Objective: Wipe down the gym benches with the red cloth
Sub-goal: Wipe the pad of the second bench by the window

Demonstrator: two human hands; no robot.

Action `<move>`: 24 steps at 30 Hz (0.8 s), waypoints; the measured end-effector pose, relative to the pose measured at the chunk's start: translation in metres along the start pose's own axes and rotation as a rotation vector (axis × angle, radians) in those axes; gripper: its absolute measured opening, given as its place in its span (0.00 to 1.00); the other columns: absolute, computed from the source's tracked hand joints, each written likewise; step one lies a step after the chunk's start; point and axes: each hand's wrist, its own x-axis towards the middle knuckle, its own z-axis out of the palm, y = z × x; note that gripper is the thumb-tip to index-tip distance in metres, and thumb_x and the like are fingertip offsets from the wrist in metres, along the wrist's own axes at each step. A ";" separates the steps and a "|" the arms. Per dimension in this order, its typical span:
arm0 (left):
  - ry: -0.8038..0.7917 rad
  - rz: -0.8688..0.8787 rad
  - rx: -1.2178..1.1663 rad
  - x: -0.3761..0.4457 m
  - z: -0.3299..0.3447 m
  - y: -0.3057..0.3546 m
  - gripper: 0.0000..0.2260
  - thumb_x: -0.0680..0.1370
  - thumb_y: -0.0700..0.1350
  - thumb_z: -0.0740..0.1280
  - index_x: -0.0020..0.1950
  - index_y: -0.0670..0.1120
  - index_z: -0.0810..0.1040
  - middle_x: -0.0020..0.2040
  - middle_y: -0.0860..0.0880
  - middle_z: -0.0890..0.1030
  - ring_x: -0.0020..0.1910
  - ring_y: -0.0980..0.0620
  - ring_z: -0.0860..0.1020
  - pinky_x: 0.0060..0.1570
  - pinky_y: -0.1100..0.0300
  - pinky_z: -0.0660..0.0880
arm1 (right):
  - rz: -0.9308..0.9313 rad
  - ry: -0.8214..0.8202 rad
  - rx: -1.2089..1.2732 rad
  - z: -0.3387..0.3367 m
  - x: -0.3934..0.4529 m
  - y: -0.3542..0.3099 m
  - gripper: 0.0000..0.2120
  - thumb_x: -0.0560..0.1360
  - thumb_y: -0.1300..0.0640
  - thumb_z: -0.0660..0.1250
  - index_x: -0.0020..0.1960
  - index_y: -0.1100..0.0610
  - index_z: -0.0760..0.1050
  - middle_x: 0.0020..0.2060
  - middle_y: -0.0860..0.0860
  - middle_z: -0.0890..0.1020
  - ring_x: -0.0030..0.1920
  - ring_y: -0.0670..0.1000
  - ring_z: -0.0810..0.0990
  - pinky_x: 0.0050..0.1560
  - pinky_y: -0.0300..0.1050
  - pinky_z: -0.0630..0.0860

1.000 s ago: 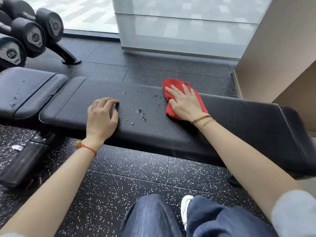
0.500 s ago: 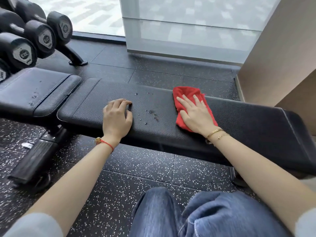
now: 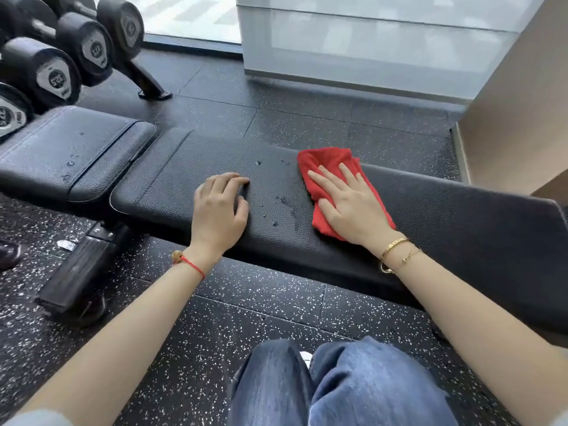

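Note:
A long black padded bench runs across the view, with a separate seat pad at its left end. Water droplets dot the long pad between my hands, and a few more lie on the seat pad. My right hand presses flat, fingers straight, on the red cloth spread on the pad. My left hand rests on the pad left of the droplets, its fingers curled and holding nothing.
A rack of black dumbbells stands at the back left. The bench's base foot sits on the speckled rubber floor. A glass panel and a beige wall close the back and right. My jeans-clad knees are below.
The view has shifted left, so the bench and hands sit further right in frame. My right hand and the cloth have slid slightly left toward the droplets. The left hand stays put.

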 end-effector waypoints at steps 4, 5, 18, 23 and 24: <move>-0.001 -0.011 0.008 -0.002 0.000 0.000 0.17 0.77 0.46 0.60 0.64 0.49 0.76 0.64 0.51 0.76 0.66 0.48 0.71 0.68 0.47 0.66 | 0.097 -0.020 -0.026 0.003 0.044 -0.007 0.26 0.80 0.49 0.55 0.78 0.45 0.56 0.78 0.45 0.58 0.79 0.57 0.49 0.77 0.58 0.44; -0.013 -0.018 0.013 -0.001 -0.001 0.001 0.17 0.77 0.45 0.60 0.65 0.49 0.76 0.64 0.51 0.76 0.66 0.48 0.71 0.68 0.47 0.66 | 0.094 -0.034 -0.032 0.002 0.050 -0.011 0.26 0.80 0.49 0.55 0.78 0.45 0.56 0.78 0.46 0.58 0.79 0.57 0.49 0.77 0.58 0.44; -0.102 0.006 0.017 0.006 -0.013 0.003 0.17 0.76 0.45 0.61 0.65 0.47 0.75 0.65 0.49 0.75 0.67 0.47 0.71 0.68 0.48 0.66 | 0.010 -0.024 -0.022 0.009 0.025 -0.027 0.28 0.77 0.47 0.52 0.77 0.44 0.58 0.77 0.44 0.60 0.78 0.55 0.52 0.77 0.57 0.47; -0.087 0.082 -0.012 0.024 -0.027 -0.032 0.17 0.77 0.43 0.63 0.65 0.46 0.75 0.65 0.49 0.76 0.66 0.46 0.72 0.65 0.48 0.68 | 0.147 0.014 -0.076 0.024 0.076 -0.059 0.26 0.80 0.48 0.53 0.77 0.44 0.56 0.78 0.45 0.58 0.79 0.56 0.50 0.76 0.61 0.44; -0.078 0.090 -0.011 0.027 -0.029 -0.038 0.17 0.77 0.43 0.63 0.65 0.46 0.76 0.65 0.49 0.76 0.67 0.46 0.72 0.65 0.48 0.68 | 0.139 0.009 -0.078 0.027 0.081 -0.072 0.26 0.80 0.48 0.52 0.77 0.44 0.56 0.78 0.45 0.58 0.79 0.56 0.50 0.76 0.61 0.44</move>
